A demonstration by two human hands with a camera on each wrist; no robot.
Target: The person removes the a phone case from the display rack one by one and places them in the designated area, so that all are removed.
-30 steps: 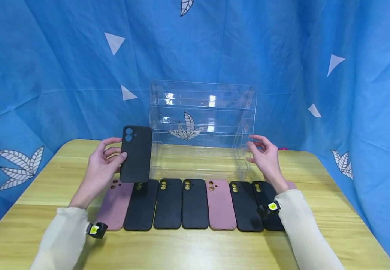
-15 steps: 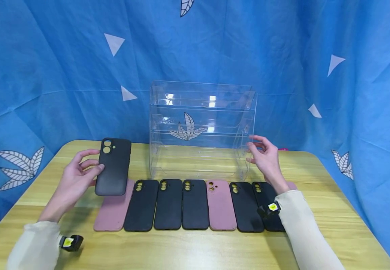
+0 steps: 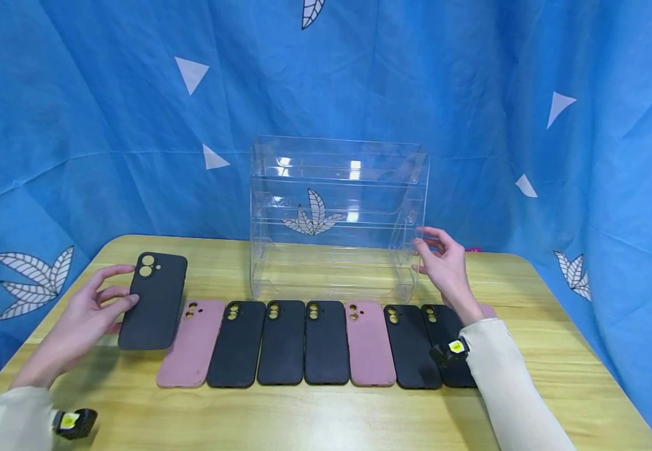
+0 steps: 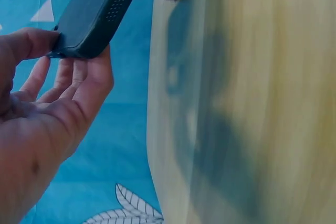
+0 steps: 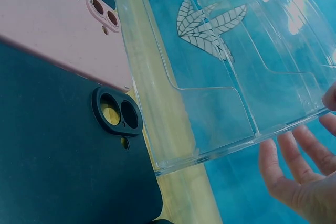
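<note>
My left hand pinched a black phone case between thumb and fingers, at nine o'clock from the pink case ending the row. My right hand, fingers loosely spread, rested beside the clear rack at its three o'clock.

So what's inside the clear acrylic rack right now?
The clear acrylic rack shows bare shelves; no phone case sits on them. The leaf seen through it is on the blue backdrop behind. The right hand covers its right edge.

The left hand has carried the black phone case down and away from the clear acrylic rack, toward the tabletop's left edge, uncovering the pink case at the row's end.
</note>
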